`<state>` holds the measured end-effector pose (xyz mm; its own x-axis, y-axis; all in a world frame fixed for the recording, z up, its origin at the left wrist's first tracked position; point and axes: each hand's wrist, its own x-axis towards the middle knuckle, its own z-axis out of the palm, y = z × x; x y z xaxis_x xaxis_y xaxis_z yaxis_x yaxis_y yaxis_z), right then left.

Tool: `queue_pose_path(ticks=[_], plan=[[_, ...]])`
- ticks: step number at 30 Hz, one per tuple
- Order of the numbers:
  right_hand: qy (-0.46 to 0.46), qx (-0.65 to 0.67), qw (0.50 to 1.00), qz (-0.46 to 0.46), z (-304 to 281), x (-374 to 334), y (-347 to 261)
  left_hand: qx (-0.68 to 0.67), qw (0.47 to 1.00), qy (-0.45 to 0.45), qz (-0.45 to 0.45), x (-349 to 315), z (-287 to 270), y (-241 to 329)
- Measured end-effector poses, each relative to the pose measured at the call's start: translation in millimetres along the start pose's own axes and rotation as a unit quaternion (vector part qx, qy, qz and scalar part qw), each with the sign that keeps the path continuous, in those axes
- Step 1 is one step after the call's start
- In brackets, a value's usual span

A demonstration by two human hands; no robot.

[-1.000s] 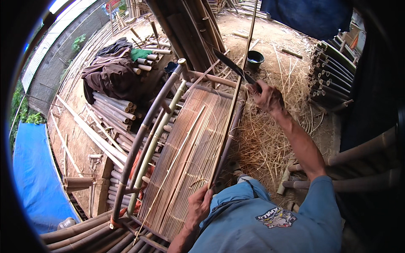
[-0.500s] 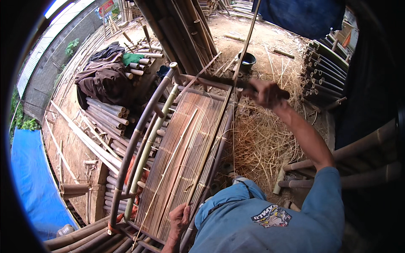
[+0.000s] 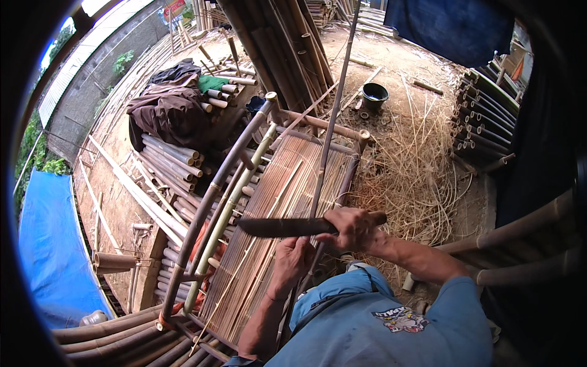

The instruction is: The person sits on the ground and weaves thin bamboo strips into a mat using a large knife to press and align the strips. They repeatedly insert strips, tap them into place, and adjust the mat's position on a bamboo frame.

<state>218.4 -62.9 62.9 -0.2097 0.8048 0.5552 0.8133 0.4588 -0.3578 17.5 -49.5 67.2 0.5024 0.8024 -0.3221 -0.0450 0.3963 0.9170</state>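
My right hand (image 3: 351, 227) grips the handle of a machete (image 3: 272, 227), its dark blade pointing left across the bench. Just below the blade, my left hand (image 3: 292, 255) has its fingers closed on a long, narrow bamboo strip (image 3: 331, 122). The strip runs up and away past the far end of the bench, and the blade lies across it near my left fingers; whether they touch I cannot tell. Beneath both hands is a bamboo bench (image 3: 210, 199) with a seat of thin brown slats (image 3: 292, 160). A loose pale strip (image 3: 278, 205) lies along the slats.
Bamboo shavings (image 3: 409, 165) cover the ground right of the bench, near a black bucket (image 3: 374, 95). Stacked bamboo poles (image 3: 174, 160) lie left under dark cloth (image 3: 168, 116). More poles (image 3: 480, 119) are piled at right. A blue tarp (image 3: 55, 251) spreads at far left.
My right hand has brought the machete from the bench's far end back toward me, over the slats. My left hand has moved up and right, meeting the blade. The view has shifted slightly.
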Motion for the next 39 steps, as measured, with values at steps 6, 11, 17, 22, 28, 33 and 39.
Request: queue_pose_path(ticks=[6,11,17,22,28,33,39], plan=[[-0.005,0.054,0.977,0.204,-18,16,28,-0.035,0.999,-0.004,0.002,-19,5,-5],[-0.005,0.039,0.991,0.128,-18,6,20,-0.002,1.000,0.007,0.016,-23,3,-7],[0.015,0.012,1.000,-0.022,-15,-2,9,0.000,1.000,0.014,0.006,-28,6,-7],[0.039,-0.020,0.985,0.169,-30,14,46,0.000,1.000,0.007,0.000,-38,5,-15],[0.028,-0.081,0.969,0.231,-47,17,92,0.021,0.999,-0.014,-0.030,-59,2,-10],[0.041,-0.117,0.945,0.302,-95,38,132,0.006,0.998,-0.017,-0.066,-106,-19,-30],[0.087,-0.169,0.944,0.271,-155,55,158,0.030,0.996,-0.018,-0.084,-155,-50,-66]])
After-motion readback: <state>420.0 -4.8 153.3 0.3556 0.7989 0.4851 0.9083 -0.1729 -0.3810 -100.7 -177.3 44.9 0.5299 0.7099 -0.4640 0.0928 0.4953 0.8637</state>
